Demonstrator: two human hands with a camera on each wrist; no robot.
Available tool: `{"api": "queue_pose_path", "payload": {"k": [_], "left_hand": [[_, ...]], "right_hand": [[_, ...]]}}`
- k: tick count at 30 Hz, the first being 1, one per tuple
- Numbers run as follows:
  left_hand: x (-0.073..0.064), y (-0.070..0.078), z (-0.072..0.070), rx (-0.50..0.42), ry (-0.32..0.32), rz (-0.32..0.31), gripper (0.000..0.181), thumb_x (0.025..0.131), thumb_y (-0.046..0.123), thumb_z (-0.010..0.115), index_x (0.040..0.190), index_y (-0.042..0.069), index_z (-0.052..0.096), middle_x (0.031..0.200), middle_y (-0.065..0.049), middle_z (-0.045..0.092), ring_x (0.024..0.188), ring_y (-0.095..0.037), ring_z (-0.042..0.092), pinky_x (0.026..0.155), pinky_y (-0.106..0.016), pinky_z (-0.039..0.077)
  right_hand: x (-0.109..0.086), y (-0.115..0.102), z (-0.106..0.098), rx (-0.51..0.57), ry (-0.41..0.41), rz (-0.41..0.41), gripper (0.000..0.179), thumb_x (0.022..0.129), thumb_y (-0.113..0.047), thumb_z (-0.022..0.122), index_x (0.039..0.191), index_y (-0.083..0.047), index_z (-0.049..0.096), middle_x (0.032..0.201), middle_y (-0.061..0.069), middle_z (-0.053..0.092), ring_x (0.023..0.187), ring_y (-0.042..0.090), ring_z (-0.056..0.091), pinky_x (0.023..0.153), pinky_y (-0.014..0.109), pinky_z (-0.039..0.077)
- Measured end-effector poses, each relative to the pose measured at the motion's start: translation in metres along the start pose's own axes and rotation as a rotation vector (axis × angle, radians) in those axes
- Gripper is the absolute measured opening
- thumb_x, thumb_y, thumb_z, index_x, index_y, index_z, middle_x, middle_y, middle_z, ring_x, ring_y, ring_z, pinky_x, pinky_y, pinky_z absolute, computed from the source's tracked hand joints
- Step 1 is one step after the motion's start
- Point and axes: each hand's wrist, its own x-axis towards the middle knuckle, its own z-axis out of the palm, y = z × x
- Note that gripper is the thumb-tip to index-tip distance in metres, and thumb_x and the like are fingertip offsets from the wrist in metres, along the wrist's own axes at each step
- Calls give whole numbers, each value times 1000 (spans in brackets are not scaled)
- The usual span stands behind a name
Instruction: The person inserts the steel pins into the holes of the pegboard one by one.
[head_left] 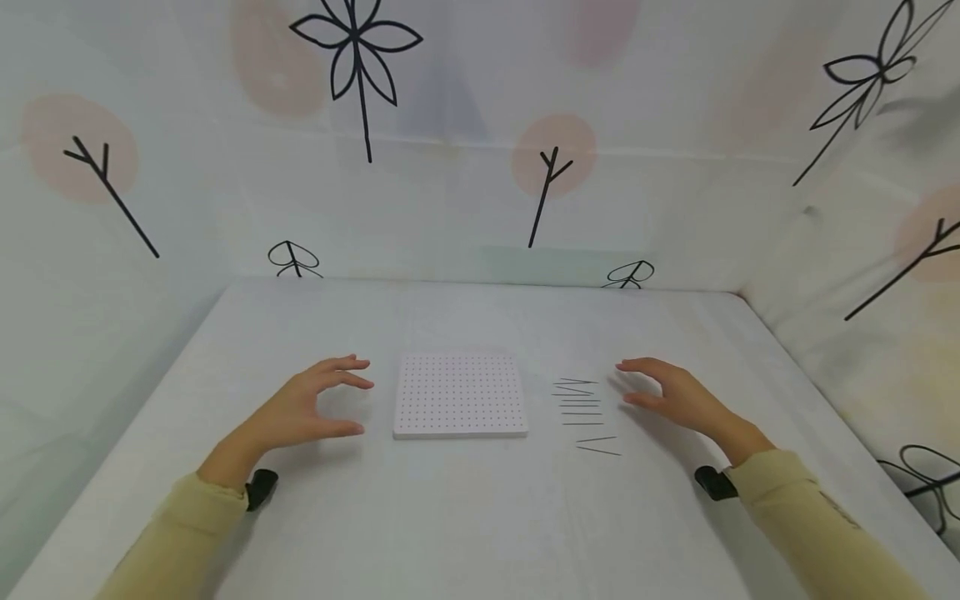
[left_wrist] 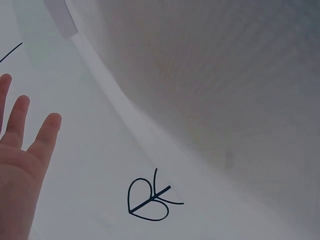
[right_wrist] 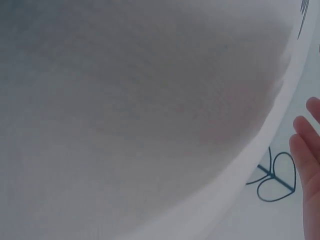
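Note:
A white board (head_left: 461,395) dotted with a grid of small holes lies mid-table in the head view. To its right several thin dark needle-like sticks (head_left: 581,406) are laid out in a loose column. My left hand (head_left: 311,402) is held left of the board, apart from it, with thumb and fingers spread and nothing between them. On the other side my right hand (head_left: 678,396) hovers just right of the sticks, its fingers relaxed and holding nothing. Each wrist view shows only part of its hand: left fingers (left_wrist: 46,135) at the left edge, right fingers (right_wrist: 305,155) at the right edge.
A white cloth covers the table (head_left: 450,517). Behind it and along the sides hang pale curtains (head_left: 450,200) printed with black plant drawings. Black wrist cameras sit at both cuffs, the left one (head_left: 262,490) and the right one (head_left: 716,483).

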Motion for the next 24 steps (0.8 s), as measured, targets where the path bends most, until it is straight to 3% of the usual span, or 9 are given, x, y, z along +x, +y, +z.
{"api": "queue_pose_path", "payload": {"k": [11,17,24], "left_hand": [[9,4,8,-2,-83,47,45,71,39,79,108,18,66,135,1,48,131,-26,33,102,-51,31],[14,7,11,18,-117,84,36,72,33,80,103,18,68,129,-2,54,128,-29,38,101,-49,33],[20,10,13,22,-177,63,29,74,32,78,100,21,69,125,-2,56,125,-28,41,100,-48,34]], "right_hand": [[12,-3,2,-13,24,-85,38,76,-7,75,111,0,63,112,14,62,108,35,53,92,49,40],[21,-7,2,5,-7,-73,33,77,-7,75,108,-2,64,108,11,63,104,33,55,90,49,42],[30,-8,4,13,-34,-47,31,78,-7,74,107,-2,65,105,10,63,100,31,57,88,48,44]]}}
